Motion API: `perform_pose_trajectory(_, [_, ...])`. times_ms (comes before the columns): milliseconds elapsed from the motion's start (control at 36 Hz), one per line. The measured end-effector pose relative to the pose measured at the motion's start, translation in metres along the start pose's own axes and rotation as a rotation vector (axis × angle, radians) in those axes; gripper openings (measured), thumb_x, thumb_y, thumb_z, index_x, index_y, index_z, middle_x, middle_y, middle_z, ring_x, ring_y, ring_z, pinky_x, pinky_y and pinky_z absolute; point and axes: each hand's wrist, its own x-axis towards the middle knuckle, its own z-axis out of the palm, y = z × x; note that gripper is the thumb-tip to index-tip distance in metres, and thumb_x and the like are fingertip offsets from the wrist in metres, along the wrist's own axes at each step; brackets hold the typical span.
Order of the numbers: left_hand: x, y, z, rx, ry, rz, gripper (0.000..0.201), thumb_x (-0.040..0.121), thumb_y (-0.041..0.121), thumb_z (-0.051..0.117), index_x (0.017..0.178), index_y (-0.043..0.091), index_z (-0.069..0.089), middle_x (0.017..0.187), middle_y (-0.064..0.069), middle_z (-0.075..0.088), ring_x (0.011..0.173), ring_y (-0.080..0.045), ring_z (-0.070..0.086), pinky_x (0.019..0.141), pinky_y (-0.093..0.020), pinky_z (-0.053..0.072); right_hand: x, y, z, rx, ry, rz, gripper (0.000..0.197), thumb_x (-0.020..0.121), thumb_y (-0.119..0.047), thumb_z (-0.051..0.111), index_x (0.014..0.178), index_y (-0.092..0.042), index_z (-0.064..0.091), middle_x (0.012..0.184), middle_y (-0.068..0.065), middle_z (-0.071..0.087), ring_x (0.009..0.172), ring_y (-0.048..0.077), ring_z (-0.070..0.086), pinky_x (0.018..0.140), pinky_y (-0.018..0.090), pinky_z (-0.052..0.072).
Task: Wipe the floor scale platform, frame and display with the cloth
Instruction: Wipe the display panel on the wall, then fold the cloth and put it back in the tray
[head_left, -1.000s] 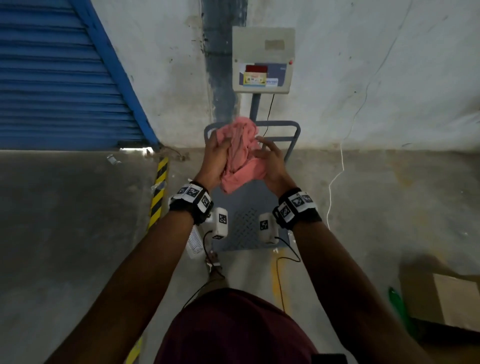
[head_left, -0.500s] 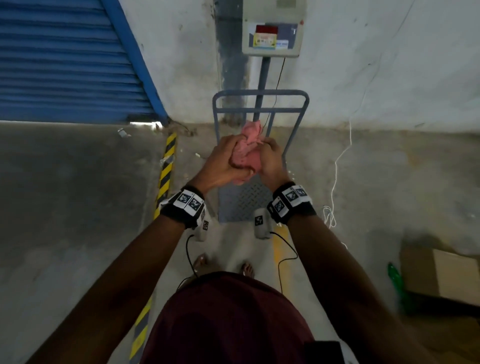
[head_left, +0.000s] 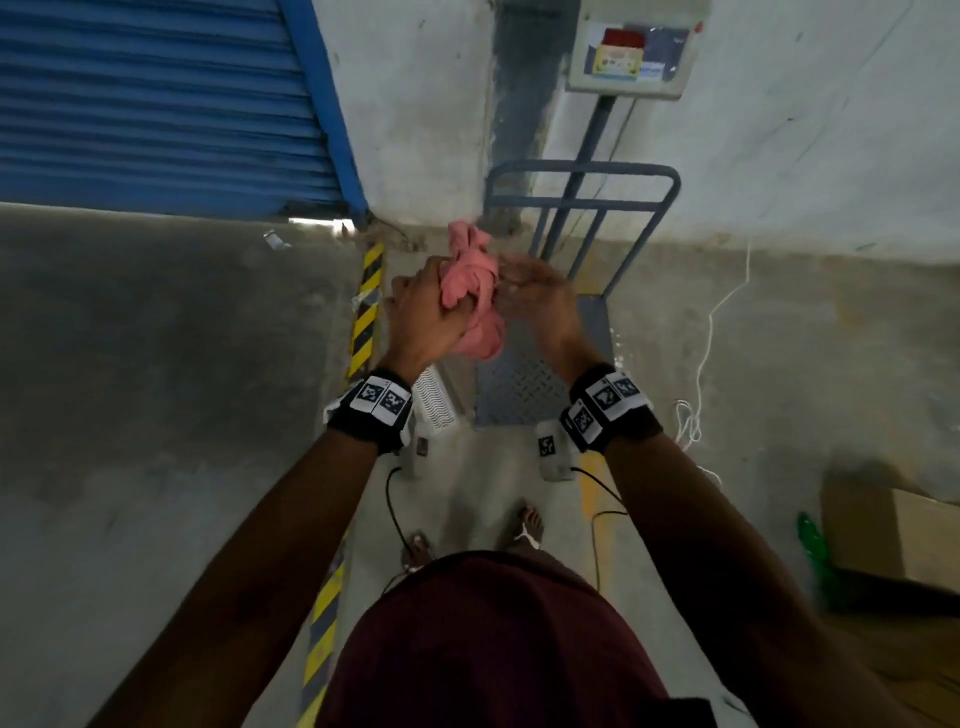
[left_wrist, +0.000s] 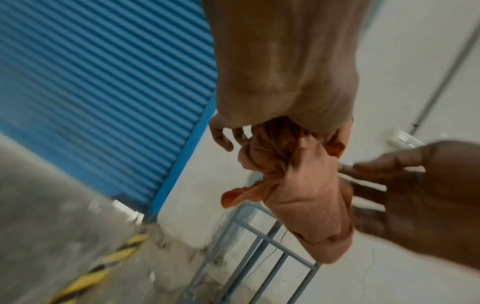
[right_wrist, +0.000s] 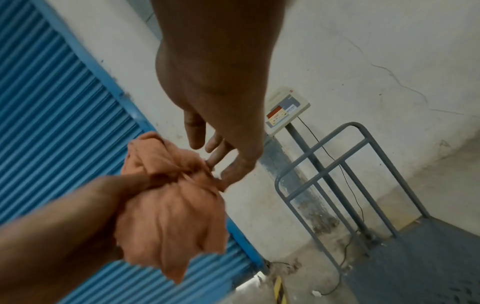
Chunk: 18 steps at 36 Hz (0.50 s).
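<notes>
A bunched pink cloth (head_left: 470, 283) is held at chest height in front of the floor scale. My left hand (head_left: 426, 312) grips its middle, fingers curled round it; the left wrist view shows the cloth (left_wrist: 298, 195) hanging from that fist. My right hand (head_left: 535, 296) is just right of the cloth, fingers straight. In the right wrist view its fingertips (right_wrist: 226, 179) touch the cloth (right_wrist: 168, 216) and the thumb is free. Below lies the grey checker-plate platform (head_left: 524, 384). Behind it stands the blue-grey tube frame (head_left: 582, 171), with the display box (head_left: 631, 52) on a post.
A blue roller shutter (head_left: 156, 104) fills the left wall. A yellow-black hazard stripe (head_left: 366, 306) runs along the floor left of the platform. A white cord (head_left: 711, 332) trails on the right. A cardboard box (head_left: 904, 535) and green bottle (head_left: 813, 545) sit at the far right.
Both hands were clasped round the cloth half a second ago. The right hand has since let go and opened beside it. The left hand keeps its grip, and the cloth sits further left of the frame.
</notes>
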Motion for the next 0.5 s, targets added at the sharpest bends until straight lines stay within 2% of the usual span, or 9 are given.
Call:
perform_pose_trajectory(56, [0.001,-0.014,-0.011,-0.278,0.028,-0.085,0.031,0.084,0.023,0.064,0.113,0.015,0.06,0.105,0.006,0.064,0.108,-0.022,0.062,0.09,-0.029,0.046,-0.003,0.011,0.014,-0.097,0.057,0.011,0.052,0.074,0.0,0.05,0.125,0.005,0.059,0.117,0.019,0.068,0.095,0.027,0.066,0.065,0.028,0.054])
perform_pose_trajectory(111, [0.003,-0.032,-0.019,-0.499,0.006,-0.201,0.028,0.086,0.022,0.068,0.113,0.027,0.06,0.105,0.012,0.067,0.099,-0.012,0.065,0.087,-0.024,0.051,-0.005,0.027,0.026,-0.223,0.02,0.066,0.062,0.066,-0.012,0.054,0.126,-0.001,0.059,0.115,0.012,0.066,0.092,0.022,0.063,0.063,0.025,0.047])
perform_pose_trajectory(139, [0.005,-0.041,-0.022,-0.597,-0.014,-0.253,0.028,0.086,0.024,0.072,0.111,0.03,0.063,0.106,0.013,0.071,0.098,-0.01,0.067,0.088,-0.027,0.055,-0.007,0.034,0.032,-0.28,-0.035,0.131,0.064,0.066,-0.014,0.058,0.129,-0.01,0.059,0.115,0.007,0.067,0.093,0.022,0.063,0.064,0.026,0.046])
perform_pose_trajectory(167, [0.006,-0.051,-0.025,-0.662,-0.03,-0.288,0.028,0.083,0.027,0.076,0.109,0.03,0.066,0.105,0.01,0.074,0.097,-0.011,0.069,0.09,-0.037,0.058,-0.008,0.042,0.037,-0.311,-0.098,0.203,0.061,0.071,-0.014,0.062,0.131,-0.02,0.058,0.116,0.004,0.068,0.095,0.023,0.065,0.066,0.029,0.047])
perform_pose_trajectory(222, [0.007,-0.063,-0.029,-0.72,-0.045,-0.32,0.032,0.078,0.03,0.08,0.109,0.027,0.071,0.104,0.005,0.076,0.096,-0.016,0.071,0.092,-0.047,0.059,-0.012,0.052,0.043,-0.263,-0.209,0.284,0.05,0.086,-0.01,0.062,0.13,-0.033,0.056,0.118,0.003,0.069,0.097,0.027,0.068,0.071,0.041,0.056])
perform_pose_trajectory(306, [0.012,-0.079,-0.033,-0.758,-0.073,-0.364,0.033,0.074,0.031,0.083,0.105,0.022,0.076,0.104,-0.003,0.076,0.097,-0.026,0.072,0.094,-0.05,0.056,-0.004,0.058,0.059,-0.127,-0.197,0.281,0.048,0.092,-0.001,0.059,0.134,-0.022,0.053,0.114,0.013,0.068,0.091,0.031,0.071,0.077,0.046,0.061])
perform_pose_trajectory(361, [0.019,-0.093,-0.031,-0.759,-0.076,-0.393,0.031,0.075,0.03,0.083,0.105,0.023,0.077,0.106,-0.004,0.077,0.103,-0.029,0.072,0.096,-0.053,0.056,0.009,0.063,0.07,-0.105,-0.117,0.251,0.047,0.091,0.005,0.059,0.133,-0.014,0.051,0.106,0.01,0.067,0.083,0.027,0.071,0.068,0.04,0.062])
perform_pose_trajectory(417, [0.025,-0.108,-0.025,-0.792,-0.065,-0.388,0.037,0.079,0.027,0.082,0.113,0.017,0.074,0.114,-0.005,0.075,0.111,-0.027,0.07,0.097,-0.052,0.055,0.029,0.069,0.078,-0.103,-0.068,0.245,0.046,0.088,0.01,0.058,0.129,-0.01,0.051,0.098,0.008,0.068,0.077,0.023,0.071,0.062,0.036,0.059])
perform_pose_trajectory(500, [0.035,-0.125,-0.016,-0.854,-0.043,-0.372,0.049,0.084,0.021,0.079,0.125,0.002,0.061,0.127,-0.015,0.068,0.12,-0.031,0.064,0.102,-0.051,0.053,0.06,0.075,0.088,-0.102,-0.052,0.288,0.047,0.082,-0.002,0.058,0.128,-0.013,0.056,0.1,0.008,0.069,0.08,0.022,0.071,0.061,0.035,0.059])
